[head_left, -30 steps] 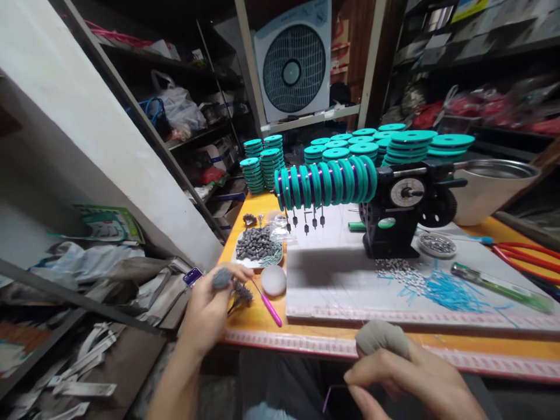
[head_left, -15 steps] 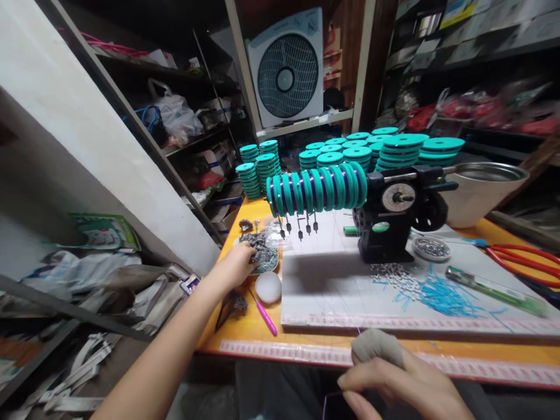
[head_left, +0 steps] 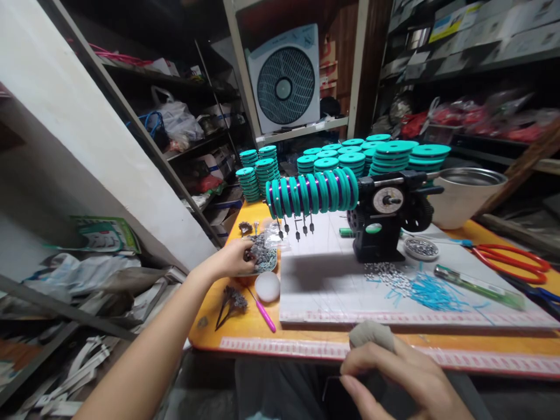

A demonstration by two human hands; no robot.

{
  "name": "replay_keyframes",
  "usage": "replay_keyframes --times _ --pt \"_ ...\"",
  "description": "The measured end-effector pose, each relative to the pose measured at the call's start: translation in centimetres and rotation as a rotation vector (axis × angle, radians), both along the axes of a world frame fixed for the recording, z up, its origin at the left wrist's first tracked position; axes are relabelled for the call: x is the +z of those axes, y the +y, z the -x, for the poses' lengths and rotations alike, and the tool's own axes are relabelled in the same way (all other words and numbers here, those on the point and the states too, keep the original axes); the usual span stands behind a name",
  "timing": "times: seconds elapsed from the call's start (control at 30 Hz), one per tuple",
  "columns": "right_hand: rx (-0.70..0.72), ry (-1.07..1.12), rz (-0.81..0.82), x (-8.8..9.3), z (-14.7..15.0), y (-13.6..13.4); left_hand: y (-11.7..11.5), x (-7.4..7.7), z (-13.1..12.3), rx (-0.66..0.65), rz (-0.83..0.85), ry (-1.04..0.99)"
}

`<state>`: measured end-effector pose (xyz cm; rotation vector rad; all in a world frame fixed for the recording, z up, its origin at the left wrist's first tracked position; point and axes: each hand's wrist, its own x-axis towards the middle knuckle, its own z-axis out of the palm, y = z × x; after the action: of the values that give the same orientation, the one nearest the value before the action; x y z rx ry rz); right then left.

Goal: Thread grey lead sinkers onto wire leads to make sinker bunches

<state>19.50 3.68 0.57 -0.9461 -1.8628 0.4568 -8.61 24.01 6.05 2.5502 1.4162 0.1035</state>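
Observation:
My left hand (head_left: 238,256) reaches into a shallow dish (head_left: 272,269) of small grey pieces (head_left: 262,252), its fingers curled among them. Whatever lies between the fingertips is hidden. Low in front of the table edge, my right hand (head_left: 394,373) pinches a thin line (head_left: 331,378) between thumb and finger. A grey wrap (head_left: 371,334) covers one of its fingers. Beyond the hands, a row of teal foam spools (head_left: 312,193) wound with purple line sits on the shaft of a black winding machine (head_left: 380,219). Several small dark pieces (head_left: 298,235) hang below the spools.
Near the dish lie a white round lid (head_left: 267,286), a pink-handled tool (head_left: 265,317) and a dark clump (head_left: 234,302). White beads (head_left: 387,277), blue strips (head_left: 431,291), a green cutter (head_left: 481,287) and red-handled scissors (head_left: 511,262) are on the right. Stacked teal spools (head_left: 326,164) stand behind.
My left hand has shifted slightly left and its fingers have curled within the dish. My right hand stays low, still pinching the line. The camera view has shifted slightly.

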Motion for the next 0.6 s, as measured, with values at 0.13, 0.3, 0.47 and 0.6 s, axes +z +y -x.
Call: replay_keyframes --times 0.13,0.3,0.47,0.6 --pt "0.011 0.012 -0.051 0.0 0.1 0.4 -3.0 0.7 -0.5 0.158 -0.042 -0.343" --pt "-0.135 0.215 -0.115 0.2 1.0 0.1 -11.9 -1.2 -5.7 0.323 0.03 -0.863" --pt "-0.046 0.285 0.105 0.5 2.1 -0.3 -19.3 -3.8 -10.8 0.551 0.579 -1.577" --pt "0.034 0.203 0.241 0.6 2.1 -0.7 -21.2 -4.6 -11.6 0.695 0.628 -1.742"
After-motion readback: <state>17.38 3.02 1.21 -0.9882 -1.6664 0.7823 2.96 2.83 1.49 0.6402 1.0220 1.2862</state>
